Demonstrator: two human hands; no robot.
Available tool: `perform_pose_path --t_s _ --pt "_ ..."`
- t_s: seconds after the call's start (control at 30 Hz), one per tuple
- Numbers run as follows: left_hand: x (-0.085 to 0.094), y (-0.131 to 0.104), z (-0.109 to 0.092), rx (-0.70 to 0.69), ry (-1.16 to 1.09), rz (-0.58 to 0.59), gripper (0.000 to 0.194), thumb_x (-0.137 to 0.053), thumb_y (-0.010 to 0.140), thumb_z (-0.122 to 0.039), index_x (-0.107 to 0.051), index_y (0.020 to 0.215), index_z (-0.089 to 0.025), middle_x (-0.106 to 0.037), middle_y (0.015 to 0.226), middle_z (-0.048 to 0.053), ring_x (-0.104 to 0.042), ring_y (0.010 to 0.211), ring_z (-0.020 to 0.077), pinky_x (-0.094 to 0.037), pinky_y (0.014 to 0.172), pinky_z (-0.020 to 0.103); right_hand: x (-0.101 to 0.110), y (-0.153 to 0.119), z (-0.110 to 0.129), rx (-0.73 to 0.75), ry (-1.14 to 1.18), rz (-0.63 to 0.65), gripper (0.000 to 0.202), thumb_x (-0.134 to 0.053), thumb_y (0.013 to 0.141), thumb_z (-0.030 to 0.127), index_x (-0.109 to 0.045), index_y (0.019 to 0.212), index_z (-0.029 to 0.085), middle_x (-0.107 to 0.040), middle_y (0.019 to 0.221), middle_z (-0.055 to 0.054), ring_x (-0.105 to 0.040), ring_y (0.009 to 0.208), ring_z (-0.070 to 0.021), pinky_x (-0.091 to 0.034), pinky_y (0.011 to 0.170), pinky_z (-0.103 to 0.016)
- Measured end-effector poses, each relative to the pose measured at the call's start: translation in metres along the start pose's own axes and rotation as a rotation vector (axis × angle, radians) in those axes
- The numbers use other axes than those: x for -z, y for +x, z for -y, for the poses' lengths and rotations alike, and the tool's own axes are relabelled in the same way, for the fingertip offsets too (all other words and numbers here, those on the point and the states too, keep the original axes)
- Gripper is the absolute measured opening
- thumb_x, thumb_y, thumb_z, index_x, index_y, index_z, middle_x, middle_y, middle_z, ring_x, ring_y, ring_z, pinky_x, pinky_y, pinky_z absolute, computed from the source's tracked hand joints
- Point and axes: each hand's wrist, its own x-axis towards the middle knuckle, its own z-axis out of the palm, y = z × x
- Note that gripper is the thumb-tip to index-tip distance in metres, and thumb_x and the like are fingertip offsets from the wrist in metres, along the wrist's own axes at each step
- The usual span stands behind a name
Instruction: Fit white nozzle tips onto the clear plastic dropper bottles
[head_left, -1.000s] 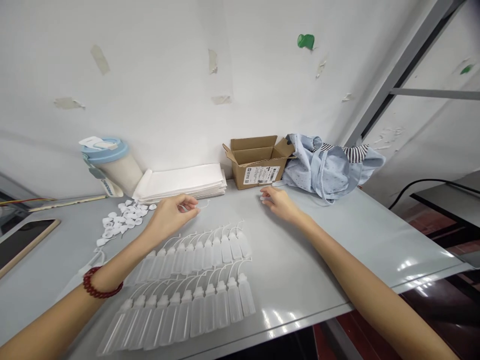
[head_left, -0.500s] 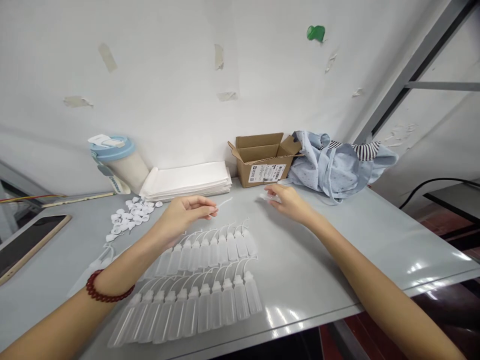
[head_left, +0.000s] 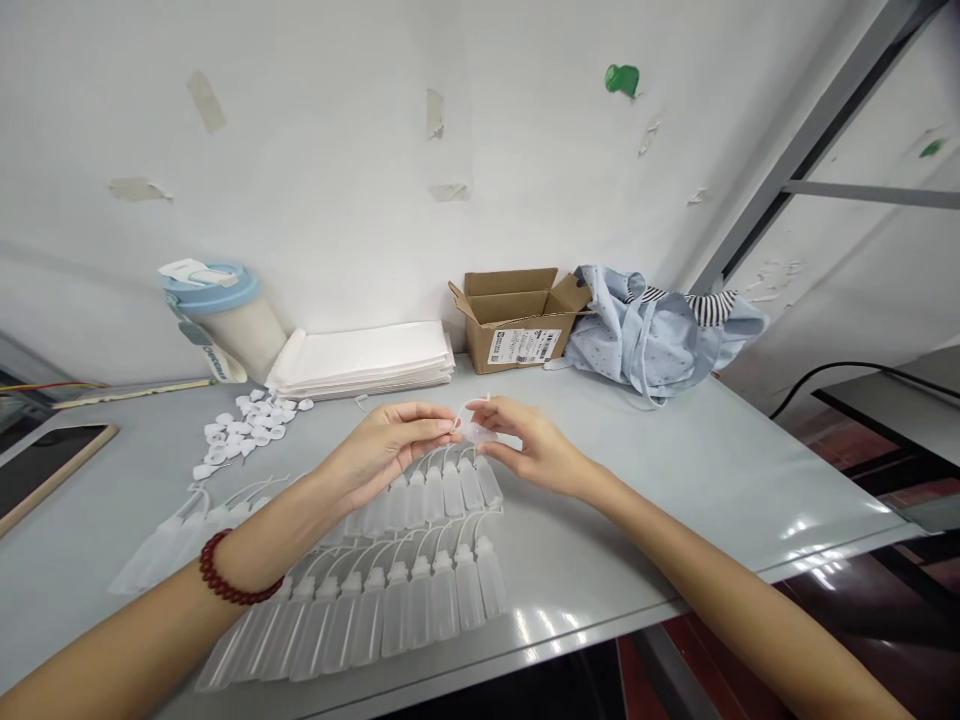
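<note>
Pinching a tube (head_left: 465, 406) between thumb and fingertips of the left hand (head_left: 397, 432): thin, white, curving up toward the right fingertips. Gripping a milky piece (head_left: 477, 432) in the right hand (head_left: 536, 445), thumb below and fingers above, just beside the left fingertips. Cannot make out its full shape behind the fingers; cannot tell, either, touching from merely near between tube and piece. Held at mid-table, near the far end of the back row of bottles (head_left: 442, 600), in front of the box (head_left: 517, 330). Judging by looks, likely very light, both. Expect a soft, springy tube, apt to bend or whip aside; best taken close to the end and pressed gently, to avoid kinking. Expect smooth, perhaps slippery plastic in the piece, probably thin enough to dent under a hard squeeze; hold by the sides, keeping any opening uncovered. Note, below the hands, bottles laid in two slanting rows, with more beside the left forearm, and a loose heap of caps (head_left: 259, 425) well apart from the right hand, nearer the paper (head_left: 367, 355).
</note>
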Motion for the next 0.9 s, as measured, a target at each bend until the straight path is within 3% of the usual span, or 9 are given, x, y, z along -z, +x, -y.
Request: perform_pose_path --t_s 0.3,0.5,0.63,0.77,0.9 --pt "-0.007 0.004 0.007 0.006 -0.017 0.004 0.009 -0.077 0.071 -0.017 -0.076 0.08 -0.018 -0.074 0.087 0.002 -0.069 0.085 0.0131 -0.053 0.087 0.023 -0.004 0.0 0.002 0.038 0.043 0.0 0.045 -0.064 0.086 0.017 -0.055 0.128 0.027 -0.064 0.108 -0.006 -0.062 0.095 -0.0178 -0.057 0.086 -0.038" --pt "-0.009 -0.001 0.006 -0.018 0.072 -0.009 0.011 -0.075 0.073 -0.024 -0.075 0.081 -0.017 -0.073 0.086 0.004 -0.068 0.085 0.0157 -0.053 0.087 0.028 -0.004 -0.001 0.003 0.059 0.03 -0.012 0.042 -0.065 0.086 0.018 -0.059 0.125 0.029 -0.066 0.103 -0.004 -0.062 0.088 -0.0167 -0.057 0.082 -0.036" --pt "-0.009 -0.003 0.006 -0.059 0.196 -0.026 0.016 -0.074 0.072 -0.03 -0.075 0.083 -0.018 -0.073 0.087 0.005 -0.066 0.087 0.0185 -0.053 0.082 0.029 -0.004 0.0 0.003 0.031 0.013 -0.037 0.038 -0.065 0.086 0.021 -0.062 0.123 0.028 -0.068 0.098 -0.004 -0.063 0.083 -0.0159 -0.057 0.08 -0.035" --pt "-0.012 -0.008 0.004 -0.127 0.4 -0.093 0.018 -0.071 0.074 -0.034 -0.074 0.083 -0.019 -0.071 0.08 0.004 -0.062 0.069 0.0158 -0.051 0.066 0.028 -0.006 -0.001 0.001 0.013 0.009 -0.087 0.039 -0.066 0.085 0.026 -0.062 0.124 0.024 -0.066 0.091 -0.004 -0.062 0.078 -0.0151 -0.058 0.074 -0.033" --pt "-0.018 -0.015 0.001 -0.274 0.631 -0.151 0.014 -0.066 0.077 -0.032 -0.071 0.077 -0.019 -0.068 0.074 0.001 -0.059 0.065 0.0159 -0.046 0.06 0.026 -0.007 -0.002 -0.001 -0.022 0.002 -0.11 0.04 -0.065 0.086 0.031 -0.062 0.124 0.022 -0.067 0.089 -0.004 -0.063 0.076 -0.0159 -0.058 0.071 -0.032"
